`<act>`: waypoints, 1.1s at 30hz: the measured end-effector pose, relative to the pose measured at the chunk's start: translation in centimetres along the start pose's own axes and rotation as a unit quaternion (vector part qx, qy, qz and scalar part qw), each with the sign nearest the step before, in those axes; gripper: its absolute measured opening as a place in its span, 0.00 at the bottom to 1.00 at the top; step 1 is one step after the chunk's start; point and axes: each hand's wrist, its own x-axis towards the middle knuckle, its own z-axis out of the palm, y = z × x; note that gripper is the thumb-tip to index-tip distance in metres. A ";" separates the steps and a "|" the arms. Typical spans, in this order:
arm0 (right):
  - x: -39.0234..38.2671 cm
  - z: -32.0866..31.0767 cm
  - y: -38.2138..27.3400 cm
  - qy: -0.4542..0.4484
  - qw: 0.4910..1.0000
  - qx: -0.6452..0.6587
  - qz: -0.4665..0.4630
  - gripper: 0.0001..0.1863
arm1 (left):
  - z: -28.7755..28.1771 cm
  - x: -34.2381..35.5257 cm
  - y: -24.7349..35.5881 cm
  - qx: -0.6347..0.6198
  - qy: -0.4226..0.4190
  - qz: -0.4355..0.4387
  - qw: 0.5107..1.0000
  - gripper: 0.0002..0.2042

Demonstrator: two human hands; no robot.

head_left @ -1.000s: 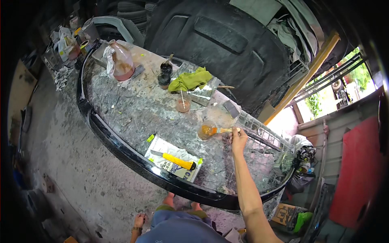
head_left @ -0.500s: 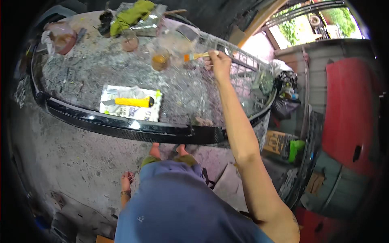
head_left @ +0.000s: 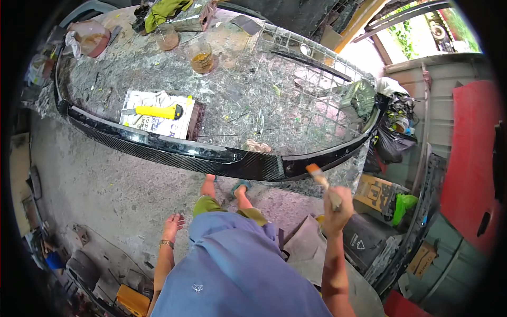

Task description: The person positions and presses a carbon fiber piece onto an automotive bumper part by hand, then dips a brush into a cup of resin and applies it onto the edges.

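One flat paintbrush with orange bristles and a pale handle (head_left: 320, 180): up in the right hand (head_left: 339, 211), fingers wrapped round the handle, bristles pointing away from the body.
Long curved glossy black strip with carbon-style weave (head_left: 227, 165): runs along the near edge of the scuffed grey counter (head_left: 253, 100). Bristle tips overlap its lower edge near the right end; can't tell if they're touching.
Left hand (head_left: 171, 227): hanging loose by the side, fingers relaxed and apart, well below the strip, over the grey concrete floor (head_left: 132, 195).
Clear round cup with amber liquid (head_left: 202, 62): farther back on the counter.
Yellow utility knife with black end (head_left: 158, 111): lying on a white printed rectangular box (head_left: 168, 129), left of centre, just behind the strip.
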 end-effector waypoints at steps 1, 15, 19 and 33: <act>-1.3 0.0 -0.3 -0.009 1.000 0.001 -0.002 0.13 | 0.6 -0.4 -0.1 0.012 -0.005 0.010 1.000 0.15; -6.1 3.1 1.5 -0.132 0.984 0.088 -0.075 0.19 | 6.3 -4.9 -8.4 -0.005 -0.007 -0.050 0.999 0.15; -5.8 3.5 1.8 -0.132 0.984 0.099 -0.072 0.20 | 6.5 -5.4 -9.4 -0.006 -0.002 -0.056 0.998 0.16; -5.1 3.3 2.1 -0.107 0.989 0.067 -0.074 0.19 | 6.2 -3.3 -7.4 0.001 -0.003 -0.010 1.000 0.17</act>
